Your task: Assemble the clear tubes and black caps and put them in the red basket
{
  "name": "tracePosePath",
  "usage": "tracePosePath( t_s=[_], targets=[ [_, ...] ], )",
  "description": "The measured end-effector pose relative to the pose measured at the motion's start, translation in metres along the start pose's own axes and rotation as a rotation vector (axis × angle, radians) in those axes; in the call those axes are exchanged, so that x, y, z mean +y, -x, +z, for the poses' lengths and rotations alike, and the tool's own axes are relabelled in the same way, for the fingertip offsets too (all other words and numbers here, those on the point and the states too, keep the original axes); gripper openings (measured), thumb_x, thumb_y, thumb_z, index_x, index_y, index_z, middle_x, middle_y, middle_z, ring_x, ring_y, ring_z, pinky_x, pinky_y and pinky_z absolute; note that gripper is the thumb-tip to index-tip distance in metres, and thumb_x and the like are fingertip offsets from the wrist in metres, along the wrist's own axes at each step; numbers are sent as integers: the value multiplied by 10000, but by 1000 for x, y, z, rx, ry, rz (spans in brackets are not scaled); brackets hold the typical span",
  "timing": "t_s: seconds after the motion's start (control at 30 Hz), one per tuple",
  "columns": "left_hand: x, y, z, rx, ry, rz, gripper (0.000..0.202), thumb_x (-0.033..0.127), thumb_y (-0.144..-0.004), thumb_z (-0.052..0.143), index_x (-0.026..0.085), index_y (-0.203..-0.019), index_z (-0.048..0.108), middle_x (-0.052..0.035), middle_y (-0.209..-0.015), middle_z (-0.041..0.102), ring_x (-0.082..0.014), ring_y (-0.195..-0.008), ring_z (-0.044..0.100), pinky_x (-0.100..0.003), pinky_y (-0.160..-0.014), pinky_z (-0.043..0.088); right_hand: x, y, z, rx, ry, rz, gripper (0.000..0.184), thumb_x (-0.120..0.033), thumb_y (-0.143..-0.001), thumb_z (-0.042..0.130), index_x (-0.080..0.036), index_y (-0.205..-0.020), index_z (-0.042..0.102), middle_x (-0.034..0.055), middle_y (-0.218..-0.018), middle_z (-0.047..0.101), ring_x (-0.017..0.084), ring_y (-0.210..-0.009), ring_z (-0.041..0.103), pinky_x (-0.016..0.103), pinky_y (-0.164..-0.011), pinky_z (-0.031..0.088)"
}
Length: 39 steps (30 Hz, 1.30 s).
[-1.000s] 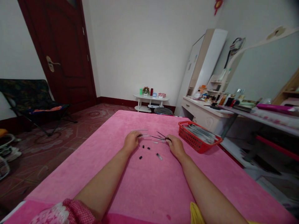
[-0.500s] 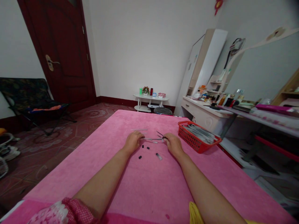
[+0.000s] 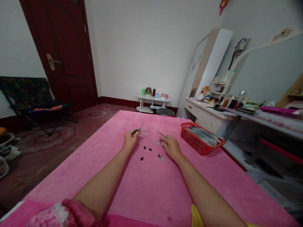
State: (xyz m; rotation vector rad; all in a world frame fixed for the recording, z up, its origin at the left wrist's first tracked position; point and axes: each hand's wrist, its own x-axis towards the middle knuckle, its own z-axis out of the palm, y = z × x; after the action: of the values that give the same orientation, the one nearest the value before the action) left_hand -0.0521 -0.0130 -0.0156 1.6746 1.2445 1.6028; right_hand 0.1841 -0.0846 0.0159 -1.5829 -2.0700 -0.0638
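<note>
My left hand [image 3: 131, 137] is closed on a clear pen barrel [image 3: 141, 126] that points up and away. Just beside its fingertips, two more clear pen barrels lie flat, the nearer one a pale tube [image 3: 144, 135]. My right hand [image 3: 171, 145] rests on the cloth with fingers apart, its tips at dark thin pen refills [image 3: 161, 134]. A small clear cap [image 3: 157, 143] lies by those fingers. Nearer to me are small black plugs [image 3: 150, 149] and a clear pen cap with a dark end [image 3: 161, 158].
A red plastic basket [image 3: 201, 145] full of grey pens stands at the right of the pink cloth-covered table [image 3: 151, 189]. Behind it is a white dressing table [image 3: 208, 110] crowded with bottles. A folding chair [image 3: 30, 97] stands at the left, near a dark red door [image 3: 63, 63].
My hands have moved apart. The barrel and the dark refill that spanned them are separated: the barrel went left with my left hand, while my right hand's fingers have spread over the refills.
</note>
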Motion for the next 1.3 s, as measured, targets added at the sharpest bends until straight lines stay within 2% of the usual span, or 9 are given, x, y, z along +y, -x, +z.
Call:
tracePosePath(
  t_s=[0.13, 0.23, 0.37, 0.53, 0.7, 0.93, 1.13, 1.3],
  targets=[
    [0, 0, -1, 18, 21, -7, 255, 191, -783, 479, 106, -948, 655, -76, -851, 704, -174, -785, 652, -299, -723, 519, -8, 0, 5, -42, 37, -77, 278, -191, -801, 609, -246, -1067, 667, 61, -1019, 624, 196, -994, 520, 295, -838, 375],
    [3, 4, 2, -50, -6, 29, 212, 166, -758, 511, 127, -883, 677, -60, -826, 708, -173, -773, 649, -305, -740, 515, -13, 0, 8, -57, 13, -182, 308, -149, -821, 576, -263, -1097, 652, 42, -1059, 625, 184, -1011, 507, 288, -856, 375],
    [6, 9, 6, -154, -56, 99, 209, 118, -731, 546, 161, -868, 698, -45, -867, 714, -171, -801, 639, -311, -776, 504, -13, 0, 13, -71, 10, -261, 266, -138, -855, 524, -261, -1035, 676, 29, -975, 638, 172, -976, 512, 287, -858, 374],
    [3, 10, 7, -192, -108, 146, 242, 72, -731, 548, 172, -891, 699, -47, -908, 710, -172, -843, 633, -315, -804, 498, -12, 1, 17, -59, 23, -213, 204, -142, -834, 549, -232, -944, 695, 47, -921, 641, 181, -934, 533, 285, -817, 384],
    [1, 9, 6, -237, -179, 200, 238, 64, -752, 548, 173, -900, 699, -55, -935, 708, -180, -871, 635, -317, -813, 499, -13, 2, 16, -22, -2, -138, 204, -186, -842, 554, -195, -1014, 662, 73, -988, 653, 185, -963, 556, 284, -845, 383],
    [6, 11, 5, -260, -241, 227, 242, 45, -754, 555, 162, -912, 697, -56, -931, 707, -174, -876, 632, -301, -804, 496, -14, 3, 12, -91, 61, -65, 174, -237, -833, 576, -203, -964, 686, 60, -939, 654, 186, -908, 576, 270, -787, 394],
    [6, 11, 5, -257, -245, 239, 239, 44, -755, 560, 163, -909, 700, -56, -932, 708, -173, -874, 635, -305, -811, 498, -26, 5, 4, 10, 16, -128, 151, -259, -831, 586, -221, -936, 689, 53, -949, 628, 182, -929, 544, 281, -806, 373],
    [6, 11, 6, -250, -247, 237, 240, 46, -753, 562, 166, -910, 698, -52, -932, 706, -170, -880, 629, -304, -823, 494, -38, 6, 6, -47, -13, -173, 171, -289, -816, 615, -245, -958, 699, 35, -858, 631, 168, -835, 554, 276, -751, 368]
  ],
)
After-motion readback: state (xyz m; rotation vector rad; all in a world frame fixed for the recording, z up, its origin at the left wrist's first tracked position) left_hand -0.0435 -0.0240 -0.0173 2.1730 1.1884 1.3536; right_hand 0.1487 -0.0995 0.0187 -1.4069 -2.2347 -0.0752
